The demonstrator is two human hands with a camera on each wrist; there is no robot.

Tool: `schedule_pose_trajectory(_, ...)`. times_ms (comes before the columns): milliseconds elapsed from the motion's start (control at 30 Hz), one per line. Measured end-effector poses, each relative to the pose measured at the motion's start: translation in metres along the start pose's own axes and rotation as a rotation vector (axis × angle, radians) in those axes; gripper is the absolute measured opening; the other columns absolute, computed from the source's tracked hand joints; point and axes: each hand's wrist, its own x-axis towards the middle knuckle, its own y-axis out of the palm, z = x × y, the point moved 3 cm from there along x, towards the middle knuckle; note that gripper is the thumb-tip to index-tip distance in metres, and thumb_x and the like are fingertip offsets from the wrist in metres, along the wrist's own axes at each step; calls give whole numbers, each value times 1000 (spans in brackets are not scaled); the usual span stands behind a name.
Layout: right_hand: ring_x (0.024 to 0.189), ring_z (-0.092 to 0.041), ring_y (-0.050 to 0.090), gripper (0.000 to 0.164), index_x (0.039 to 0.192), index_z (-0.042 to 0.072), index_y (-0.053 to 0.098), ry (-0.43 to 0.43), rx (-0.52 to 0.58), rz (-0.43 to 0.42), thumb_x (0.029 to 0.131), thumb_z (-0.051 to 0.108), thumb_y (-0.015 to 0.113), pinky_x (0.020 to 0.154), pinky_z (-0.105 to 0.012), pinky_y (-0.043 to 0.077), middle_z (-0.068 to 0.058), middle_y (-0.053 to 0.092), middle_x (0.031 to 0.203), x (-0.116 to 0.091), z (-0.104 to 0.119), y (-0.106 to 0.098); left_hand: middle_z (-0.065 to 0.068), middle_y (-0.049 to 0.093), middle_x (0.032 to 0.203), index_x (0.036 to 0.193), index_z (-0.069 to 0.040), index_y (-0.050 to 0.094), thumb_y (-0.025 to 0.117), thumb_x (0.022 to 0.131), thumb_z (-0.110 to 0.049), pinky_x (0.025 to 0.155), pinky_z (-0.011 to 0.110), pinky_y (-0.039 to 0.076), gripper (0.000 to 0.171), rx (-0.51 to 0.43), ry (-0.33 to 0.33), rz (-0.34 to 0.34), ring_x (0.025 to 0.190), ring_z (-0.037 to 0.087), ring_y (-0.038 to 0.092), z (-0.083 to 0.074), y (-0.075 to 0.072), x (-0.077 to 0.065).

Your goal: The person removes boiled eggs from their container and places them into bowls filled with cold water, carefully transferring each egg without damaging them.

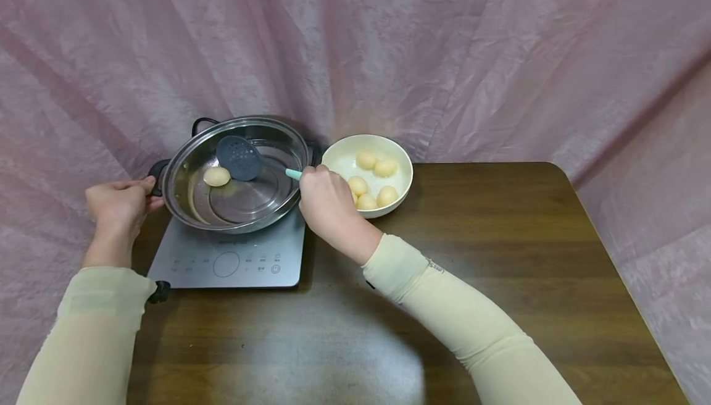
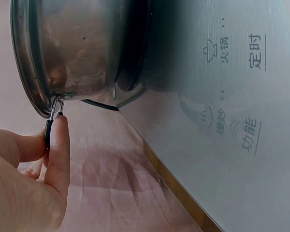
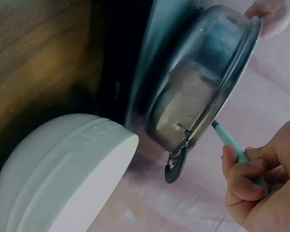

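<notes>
My left hand [image 1: 119, 204] pinches the black side handle [image 2: 49, 134] of a wide stainless steel pot [image 1: 179, 198] between thumb and fingers. In my right hand [image 1: 332, 207] is the mint-green handle [image 3: 230, 141] of a skimmer [image 1: 240, 158], fingers curled round it. The skimmer's dark grey, perforated head is inside the pot. Just left of that head lies one pale yellow ball [image 1: 216, 176], like a small peeled potato. Right of the pot, a white bowl [image 1: 404, 176] holds several similar balls [image 1: 386, 167], partly hidden by my right hand in the head view.
Beneath the pot is a flat silver-grey induction cooker [image 1: 250, 272] with printed touch controls. It stands on a brown wooden table [image 1: 500, 238], whose surface stretches to the right. A pink curtain [image 1: 378, 53] hangs close behind the pot and bowl.
</notes>
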Motion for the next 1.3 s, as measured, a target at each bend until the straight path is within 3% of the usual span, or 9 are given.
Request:
schedule_pose_trajectory(200, 64, -17, 57, 7, 86, 8, 63, -45, 19, 19, 81, 12, 62, 51, -31, 51, -3, 56, 74, -8, 6, -3, -10, 66, 69, 116, -5, 65, 72, 81, -12, 52, 27, 59, 36, 33, -1, -15, 54, 14, 68, 2, 0, 0)
schedule_pose_trajectory(400, 65, -16, 57, 4, 83, 11, 63, -82, 77, 78, 79, 11, 63, 51, -31, 51, -2, 57, 73, -20, 11, -8, -9, 66, 67, 117, -4, 64, 73, 80, -13, 52, 27, 59, 40, 13, -5, 0, 53, 15, 67, 2, 0, -2)
schedule_pose_trajectory(667, 63, -14, 56, 6, 84, 15, 66, -47, 153, 185, 85, 13, 61, 48, -28, 46, 1, 58, 70, -36, 2, -24, -7, 65, 66, 122, -1, 59, 74, 78, -17, 52, 26, 58, 49, 28, -2, 17, 53, 15, 68, 1, 2, -5)
schedule_pose_trajectory(800, 56, -15, 51, 19, 71, 15, 62, -41, 200, 196, 89, 14, 57, 43, -27, 41, 2, 54, 61, -42, -7, -31, -7, 65, 65, 118, -4, 64, 75, 78, -17, 51, 26, 58, 43, 31, 11, 22, 53, 15, 67, 0, 3, -7)
schedule_pose_trajectory(967, 56, -14, 45, 27, 65, 15, 58, -5, 307, 222, 92, 14, 54, 44, -24, 39, 3, 49, 59, -46, -19, -39, -7, 65, 65, 92, -12, 74, 74, 79, -14, 51, 26, 58, 13, 23, 23, 24, 51, 15, 67, -1, 3, -7)
schedule_pose_trajectory(1033, 57, -13, 46, 27, 67, 15, 60, 18, 356, 243, 93, 15, 53, 46, -23, 39, 3, 49, 60, -46, -24, -41, -8, 65, 65, 88, -12, 74, 73, 80, -14, 51, 26, 58, 9, 27, 23, 25, 51, 15, 67, -1, 3, -6)
schedule_pose_trajectory(1133, 59, -12, 49, 23, 74, 15, 66, 61, 427, 264, 94, 17, 54, 50, -22, 42, 5, 54, 65, -45, -31, -43, -8, 65, 65, 103, -12, 72, 73, 80, -16, 51, 26, 58, 23, 42, 17, 21, 52, 14, 67, 0, 3, -5)
schedule_pose_trajectory(1300, 59, -9, 53, 19, 80, 15, 69, 110, 520, 286, 93, 18, 56, 52, -21, 44, 7, 62, 70, -42, -41, -44, -8, 63, 65, 124, -1, 59, 74, 79, -19, 52, 25, 58, 50, 72, 3, 9, 53, 14, 67, 1, 2, -4)
